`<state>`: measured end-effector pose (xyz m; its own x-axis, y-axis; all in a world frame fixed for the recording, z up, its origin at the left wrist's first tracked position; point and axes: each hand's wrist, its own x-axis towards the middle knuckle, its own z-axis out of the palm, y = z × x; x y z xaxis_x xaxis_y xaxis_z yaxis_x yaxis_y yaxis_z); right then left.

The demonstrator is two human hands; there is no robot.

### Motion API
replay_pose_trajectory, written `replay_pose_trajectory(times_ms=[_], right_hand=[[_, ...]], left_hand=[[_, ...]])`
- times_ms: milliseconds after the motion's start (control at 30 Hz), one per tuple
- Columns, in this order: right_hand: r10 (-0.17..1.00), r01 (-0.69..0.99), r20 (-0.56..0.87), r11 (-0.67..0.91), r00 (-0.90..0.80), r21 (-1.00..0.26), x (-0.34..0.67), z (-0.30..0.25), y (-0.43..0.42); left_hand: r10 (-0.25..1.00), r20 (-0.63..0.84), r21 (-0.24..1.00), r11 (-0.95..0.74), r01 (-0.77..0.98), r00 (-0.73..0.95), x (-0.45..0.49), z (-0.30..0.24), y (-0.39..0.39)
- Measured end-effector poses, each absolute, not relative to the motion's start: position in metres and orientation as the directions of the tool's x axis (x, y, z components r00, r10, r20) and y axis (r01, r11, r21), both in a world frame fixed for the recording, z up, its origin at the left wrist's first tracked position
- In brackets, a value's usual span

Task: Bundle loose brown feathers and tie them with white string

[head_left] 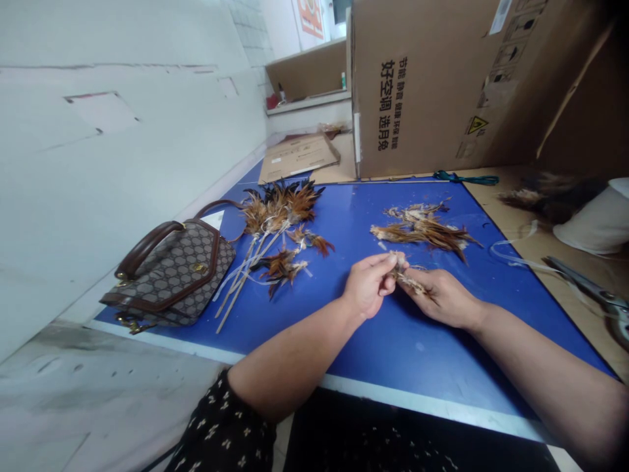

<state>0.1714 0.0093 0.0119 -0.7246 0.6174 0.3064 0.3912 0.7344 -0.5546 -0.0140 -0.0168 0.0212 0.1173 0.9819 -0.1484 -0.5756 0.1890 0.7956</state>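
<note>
My left hand [367,283] and my right hand [443,296] meet over the blue table [373,347], both closed on a small bunch of brown feathers [409,280]. The left fingertips pinch the bunch's near end; the right hand cradles the rest, so part of it is hidden. Just beyond the hands lies a loose pile of brown feathers [423,229]. To the left lie several finished feather sticks [275,226] with white stems, fanned out.
A patterned brown handbag [171,272] sits at the table's left edge against the white wall. A large cardboard box [442,85] stands at the back. Scissors [590,288], a white roll [597,219] and more feathers [545,193] lie at the right.
</note>
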Motion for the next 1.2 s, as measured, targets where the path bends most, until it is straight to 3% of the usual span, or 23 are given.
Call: replay_pose_trajectory(times_ms=[367, 767, 833, 1000, 1200], right_hand=[[0.647, 0.292, 0.293, 0.640, -0.704, -0.711, 0.170, 0.013, 0.009], [0.656, 0.259, 0.287, 0.604, -0.698, -0.753, 0.173, 0.019, 0.010], [0.700, 0.262, 0.305, 0.578, -0.646, -0.773, 0.174, 0.023, 0.009], [0.845, 0.270, 0.421, 0.512, -0.330, -0.816, 0.174, 0.029, 0.006], [0.833, 0.253, 0.436, 0.528, -0.341, -0.810, 0.166, 0.026, 0.003]], left_hand=[[0.981, -0.090, 0.795, 0.176, -0.581, 0.175, -0.012, 0.022, -0.020], [0.989, -0.079, 0.746, 0.143, -0.651, 0.126, -0.011, 0.019, -0.019], [0.996, -0.061, 0.738, 0.092, -0.669, 0.070, -0.013, 0.019, -0.016], [0.998, -0.056, 0.799, 0.024, -0.601, -0.035, -0.012, 0.013, -0.012], [0.999, -0.038, 0.858, 0.043, -0.511, 0.019, -0.005, 0.006, -0.015]])
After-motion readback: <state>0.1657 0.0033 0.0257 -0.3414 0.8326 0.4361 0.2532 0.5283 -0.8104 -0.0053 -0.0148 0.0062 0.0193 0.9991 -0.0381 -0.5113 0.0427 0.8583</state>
